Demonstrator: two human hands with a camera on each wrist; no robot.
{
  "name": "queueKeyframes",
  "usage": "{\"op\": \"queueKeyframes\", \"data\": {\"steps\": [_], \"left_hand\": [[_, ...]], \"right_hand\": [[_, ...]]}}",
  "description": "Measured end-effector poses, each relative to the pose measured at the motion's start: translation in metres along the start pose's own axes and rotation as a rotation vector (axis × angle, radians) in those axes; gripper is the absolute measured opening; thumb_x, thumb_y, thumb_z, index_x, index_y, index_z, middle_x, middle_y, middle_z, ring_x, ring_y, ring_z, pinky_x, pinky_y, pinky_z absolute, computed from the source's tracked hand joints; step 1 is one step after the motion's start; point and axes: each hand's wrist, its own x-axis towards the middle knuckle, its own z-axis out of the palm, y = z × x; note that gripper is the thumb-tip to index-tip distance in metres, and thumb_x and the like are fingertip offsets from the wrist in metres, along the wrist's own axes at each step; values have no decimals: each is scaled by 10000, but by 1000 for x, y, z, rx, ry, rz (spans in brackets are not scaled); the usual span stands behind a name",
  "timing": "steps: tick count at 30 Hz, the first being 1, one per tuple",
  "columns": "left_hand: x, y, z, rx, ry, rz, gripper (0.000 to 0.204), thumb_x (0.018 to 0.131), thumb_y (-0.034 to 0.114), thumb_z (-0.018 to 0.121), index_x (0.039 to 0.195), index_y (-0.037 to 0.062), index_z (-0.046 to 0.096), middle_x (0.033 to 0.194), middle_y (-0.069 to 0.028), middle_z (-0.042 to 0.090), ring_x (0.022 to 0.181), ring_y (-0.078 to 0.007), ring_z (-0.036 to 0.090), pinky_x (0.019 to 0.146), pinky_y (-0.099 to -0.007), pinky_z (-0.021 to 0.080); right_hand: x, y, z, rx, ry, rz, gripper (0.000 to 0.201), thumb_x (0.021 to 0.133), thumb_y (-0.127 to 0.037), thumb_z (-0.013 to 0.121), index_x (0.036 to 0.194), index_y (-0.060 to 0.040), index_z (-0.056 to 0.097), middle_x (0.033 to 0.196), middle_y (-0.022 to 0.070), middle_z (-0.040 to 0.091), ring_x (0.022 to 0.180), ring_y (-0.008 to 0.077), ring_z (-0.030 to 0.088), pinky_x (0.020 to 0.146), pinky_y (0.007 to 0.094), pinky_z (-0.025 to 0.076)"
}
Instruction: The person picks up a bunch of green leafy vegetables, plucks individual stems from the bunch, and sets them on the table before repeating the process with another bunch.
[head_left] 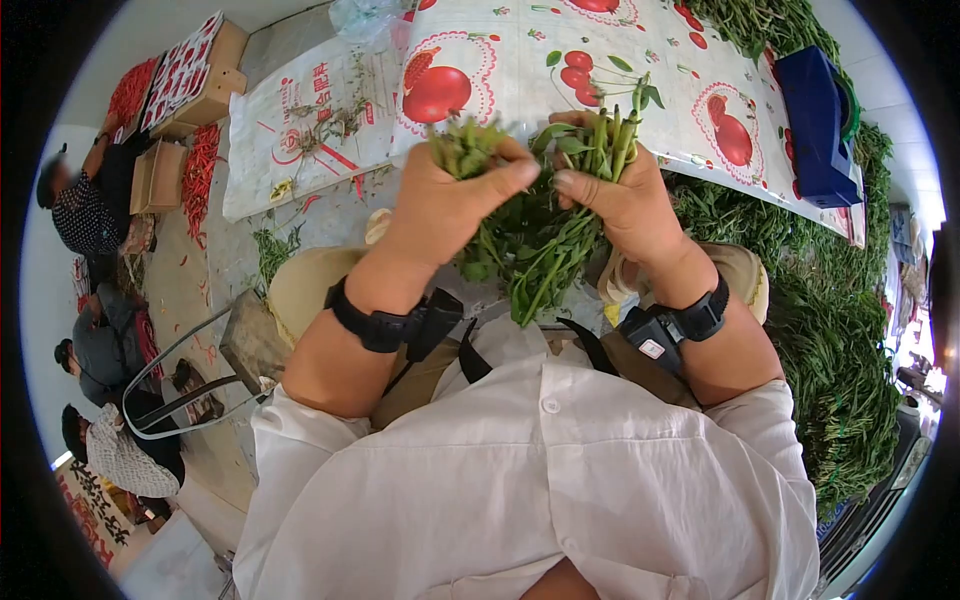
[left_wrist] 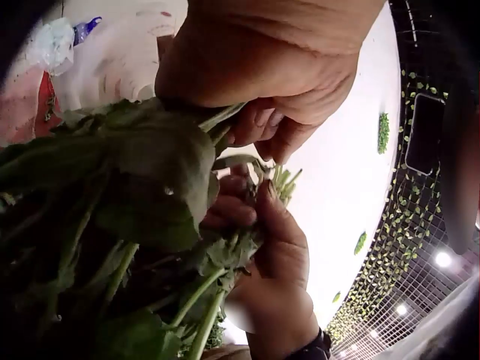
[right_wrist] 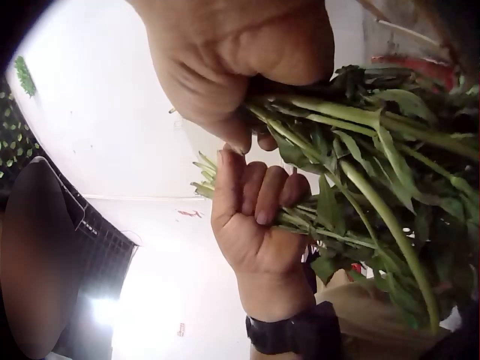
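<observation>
Both hands hold leafy green stems above the lap. In the head view the left hand (head_left: 455, 205) grips one bunch, its cut ends (head_left: 465, 140) blurred above the fist. Beside it the right hand (head_left: 625, 200) grips another bunch, stem ends (head_left: 615, 140) pointing up and leaves (head_left: 545, 270) hanging down between the wrists. The two thumbs point toward each other. In the left wrist view broad leaves (left_wrist: 150, 172) cover much of the left side, and the right hand (left_wrist: 277, 247) pinches stems. The right wrist view shows the left hand (right_wrist: 262, 225) with fingers curled round stems (right_wrist: 337, 236).
A table with a fruit-print cover (head_left: 520, 80) stands ahead, a white sack (head_left: 300, 130) at its left. A blue crate (head_left: 815, 125) sits at the right end. Piled greens (head_left: 830, 350) fill the right side. A metal-framed stool (head_left: 250, 345) is at left; several people sit beyond, near red peppers (head_left: 200, 175).
</observation>
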Motion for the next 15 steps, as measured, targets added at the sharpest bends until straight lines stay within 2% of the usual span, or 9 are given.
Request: {"op": "queueKeyframes", "data": {"steps": [1, 4, 5, 8, 14, 15], "left_hand": [[0, -2, 7, -36, -18, 16, 143, 772, 114, 681, 847, -1, 640, 740, 3, 605, 655, -58, 520, 593, -215, 426], [2, -9, 18, -103, -52, 47, 114, 779, 57, 659, 870, -8, 637, 779, -16, 623, 694, -62, 536, 618, -219, 449], [2, -8, 22, -119, -34, 35, 124, 776, 57, 662, 877, -9, 636, 788, -18, 626, 700, -63, 539, 624, -223, 455], [1, -5, 23, -70, -33, 30, 157, 769, 56, 666, 906, -13, 631, 816, -23, 634, 720, -65, 545, 644, -234, 467], [2, -6, 21, -23, -119, 3, 191, 780, 68, 655, 950, -16, 627, 843, -24, 641, 746, -68, 551, 667, -238, 470], [2, -6, 21, -14, -128, -13, 193, 784, 71, 651, 956, -15, 627, 848, -24, 642, 751, -68, 552, 671, -239, 470]], "right_hand": [[-1, -3, -1, 16, -59, 53, 486, 776, -1, 624, 1219, 25, 426, 932, 37, 560, 784, 109, 545, 682, 241, 477], [-2, 3, 5, 0, -83, 2, 618, 770, 2, 639, 1308, 9, 335, 1050, 41, 537, 922, 119, 531, 770, 246, 465], [-2, 6, 2, 10, -113, 76, 692, 762, 17, 640, 1348, 3, 273, 1121, 58, 518, 1038, 135, 494, 866, 267, 434], [-3, -1, 7, -36, -134, 22, 635, 753, 44, 611, 1318, 14, 320, 1173, 78, 509, 1060, 141, 478, 903, 277, 404], [-2, 0, 6, -107, -194, -6, 709, 745, 64, 586, 1363, 10, 241, 1195, 91, 496, 1078, 145, 469, 916, 274, 389], [-3, 0, 6, -94, -188, -5, 675, 747, 62, 584, 1344, 15, 273, 1178, 88, 506, 1061, 142, 477, 904, 273, 397]]}}
